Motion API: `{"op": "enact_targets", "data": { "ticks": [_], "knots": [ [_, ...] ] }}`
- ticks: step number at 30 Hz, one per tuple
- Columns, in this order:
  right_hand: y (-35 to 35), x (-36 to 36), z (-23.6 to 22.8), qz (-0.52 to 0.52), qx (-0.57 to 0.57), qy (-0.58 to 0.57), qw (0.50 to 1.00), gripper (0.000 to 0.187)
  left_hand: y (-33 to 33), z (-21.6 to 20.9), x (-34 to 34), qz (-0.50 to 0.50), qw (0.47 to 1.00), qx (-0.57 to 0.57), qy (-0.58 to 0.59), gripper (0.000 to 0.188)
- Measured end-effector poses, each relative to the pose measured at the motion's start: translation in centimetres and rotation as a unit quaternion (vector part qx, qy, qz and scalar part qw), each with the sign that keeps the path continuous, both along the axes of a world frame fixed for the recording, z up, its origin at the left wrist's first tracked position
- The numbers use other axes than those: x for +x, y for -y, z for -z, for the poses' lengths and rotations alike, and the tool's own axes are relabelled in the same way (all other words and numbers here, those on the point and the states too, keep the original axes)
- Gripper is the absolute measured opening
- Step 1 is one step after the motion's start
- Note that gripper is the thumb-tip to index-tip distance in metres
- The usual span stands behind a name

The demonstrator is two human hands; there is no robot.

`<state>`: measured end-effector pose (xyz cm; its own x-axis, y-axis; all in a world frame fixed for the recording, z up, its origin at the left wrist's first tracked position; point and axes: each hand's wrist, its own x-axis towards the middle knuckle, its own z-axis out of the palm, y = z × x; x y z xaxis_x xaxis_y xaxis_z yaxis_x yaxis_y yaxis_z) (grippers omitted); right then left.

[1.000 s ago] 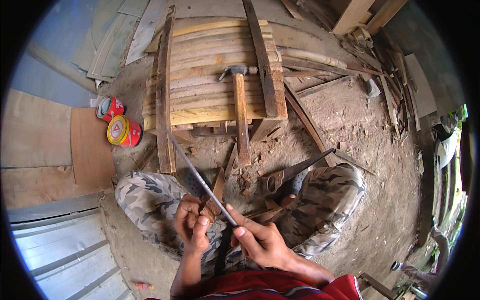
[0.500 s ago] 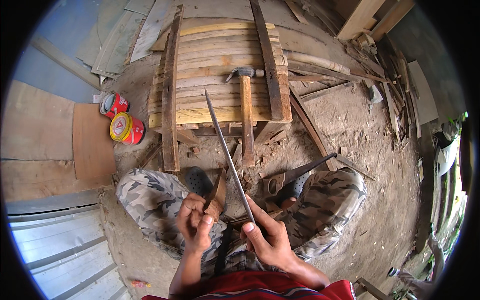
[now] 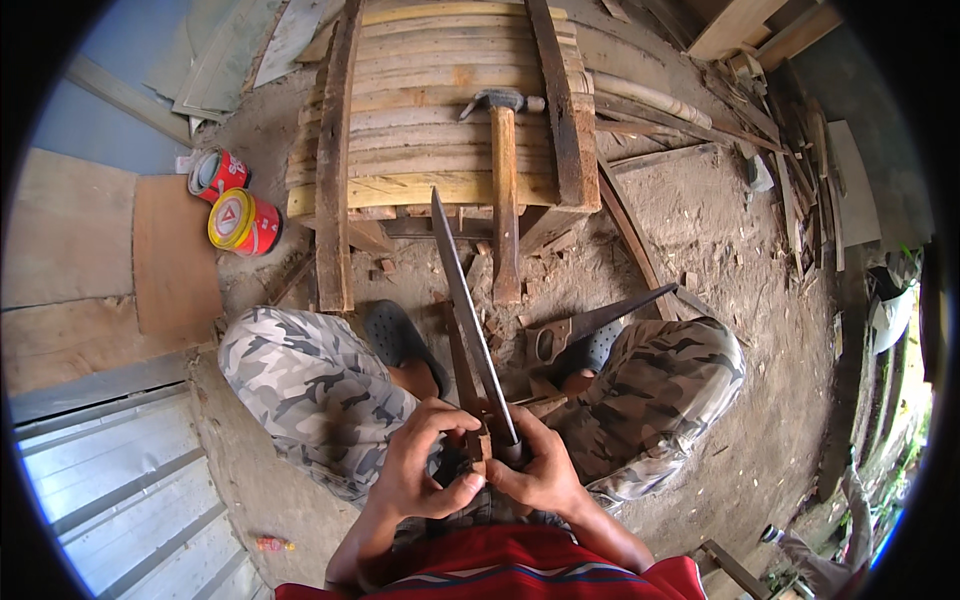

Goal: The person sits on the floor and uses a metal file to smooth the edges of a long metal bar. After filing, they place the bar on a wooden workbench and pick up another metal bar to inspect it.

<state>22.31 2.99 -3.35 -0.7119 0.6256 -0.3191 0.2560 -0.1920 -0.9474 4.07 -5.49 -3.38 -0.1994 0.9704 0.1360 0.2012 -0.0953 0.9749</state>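
A: What is in hand here?

B: A long knife blade [image 3: 468, 300], narrow and grey, rising from between the knees and pointing away toward the wooden pallet [image 3: 440, 110]. It looks stiff and fairly heavy at the tip, and the edge is surely sharp, so I would take hold only at the handle end.

A: Where are the fingers?

B: The right hand [image 3: 540, 470] is clenched around the blade's base. The left hand [image 3: 425, 465] grasps a small wooden piece [image 3: 478, 425] pressed against that same base. Both grips look firm.

A: And around it?

B: Camouflage trousers [image 3: 310, 380], dark sandals, a handsaw [image 3: 590, 325] on the dirt near the right knee, a hammer [image 3: 503, 170] lying on the pallet, and two red-and-yellow cans [image 3: 235, 205] off to the left.
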Motion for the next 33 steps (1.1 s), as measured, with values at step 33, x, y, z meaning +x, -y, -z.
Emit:
{"op": "enact_targets", "data": {
  "ticks": [33],
  "knots": [
    [-0.8,-0.1,-1.2,-0.011,0.094,0.016,0.995,0.068,-0.9,-0.6,0.7,-0.039,0.995,0.005,0.087,0.023]
  ]
}}
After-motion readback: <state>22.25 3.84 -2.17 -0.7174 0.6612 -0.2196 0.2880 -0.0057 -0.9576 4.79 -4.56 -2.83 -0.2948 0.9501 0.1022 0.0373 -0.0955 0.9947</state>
